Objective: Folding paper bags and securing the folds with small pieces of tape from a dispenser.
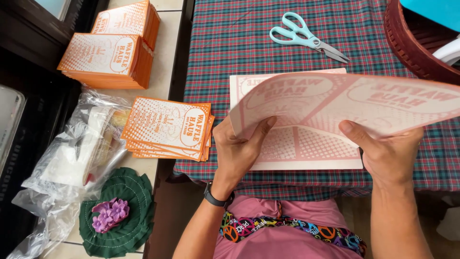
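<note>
Sheet [345, 103] held lengthwise left to right.

The sheet [345, 103] held up is pale pink, its print showing through faintly as dotted fields, bands and ovals. The stack [306, 153] under it is the same washed pink with cream edges. The table [230, 43] wears a plaid cloth of red, dark green and blue. The scissors [306, 37] have pale teal handles and silver blades. The cards [167, 128] are orange with white dot shading and white ovals; two more piles [108, 60] match. The doily [120, 211] is dark green with a purple flower. The bags [72, 153] are clear. The watch [216, 197] is black. The basket [412, 43] is dark red-brown.
</note>
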